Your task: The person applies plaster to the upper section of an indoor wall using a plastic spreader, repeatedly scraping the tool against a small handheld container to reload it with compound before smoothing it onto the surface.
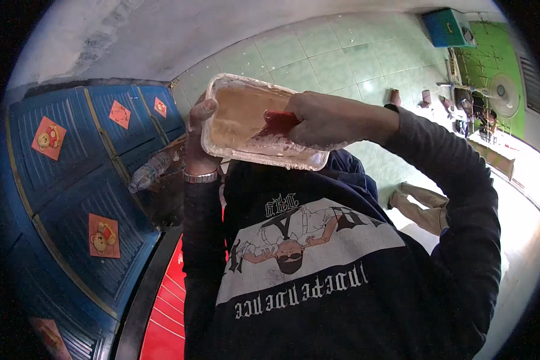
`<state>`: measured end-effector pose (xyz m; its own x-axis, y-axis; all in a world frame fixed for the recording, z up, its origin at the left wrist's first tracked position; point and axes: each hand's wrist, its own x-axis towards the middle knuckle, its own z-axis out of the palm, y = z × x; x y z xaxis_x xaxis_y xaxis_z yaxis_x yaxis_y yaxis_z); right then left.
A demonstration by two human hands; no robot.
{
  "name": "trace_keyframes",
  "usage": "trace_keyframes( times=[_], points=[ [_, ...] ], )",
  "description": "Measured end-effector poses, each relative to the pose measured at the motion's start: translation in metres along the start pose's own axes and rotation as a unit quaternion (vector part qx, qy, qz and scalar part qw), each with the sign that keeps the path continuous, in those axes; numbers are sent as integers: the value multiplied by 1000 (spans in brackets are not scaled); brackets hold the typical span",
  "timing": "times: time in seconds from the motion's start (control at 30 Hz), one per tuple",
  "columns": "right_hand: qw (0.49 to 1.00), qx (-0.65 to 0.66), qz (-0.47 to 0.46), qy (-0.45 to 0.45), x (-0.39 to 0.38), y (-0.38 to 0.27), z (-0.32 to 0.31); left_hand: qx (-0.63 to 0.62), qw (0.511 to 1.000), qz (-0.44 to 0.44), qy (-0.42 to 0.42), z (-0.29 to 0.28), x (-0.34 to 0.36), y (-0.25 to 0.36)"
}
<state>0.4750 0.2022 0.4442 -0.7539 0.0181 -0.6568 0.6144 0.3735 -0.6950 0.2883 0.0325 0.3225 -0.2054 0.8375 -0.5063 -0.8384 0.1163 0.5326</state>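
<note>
A shallow rectangular white tray (234, 144) with a tan, pasty film inside is held tilted in front of my torso. My left hand (201, 129) grips its left end, with the thumb over the rim. My right hand (318, 120) is closed on a red tool (273, 124), which looks like a flat scraper or putty knife, resting on the inside of the tray over whitish, reddish smears. The rest of the tool is hidden under my fingers.
Blue panels (63, 180) with bear stickers line the left, beside a clear plastic bottle (147, 172) and a red surface (165, 300). A green tiled floor (342, 54), a standing fan (501, 96), a teal box (447, 27) and another person's trousered legs (420, 204) are behind and right.
</note>
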Motion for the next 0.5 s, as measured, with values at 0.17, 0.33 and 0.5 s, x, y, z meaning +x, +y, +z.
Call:
trace_keyframes(
  times=[0.17,0.33,0.5],
  points=[
    [993,113,-29,8,-11,-5,-8,57,998,3,0,22,-7,11],
    [982,188,-10,-26,-7,5,-14,51,999,-2,6,27,-3,10],
    [976,213,-20,-32,-1,16,-21,49,998,18,-16,35,-6,13]
  ],
)
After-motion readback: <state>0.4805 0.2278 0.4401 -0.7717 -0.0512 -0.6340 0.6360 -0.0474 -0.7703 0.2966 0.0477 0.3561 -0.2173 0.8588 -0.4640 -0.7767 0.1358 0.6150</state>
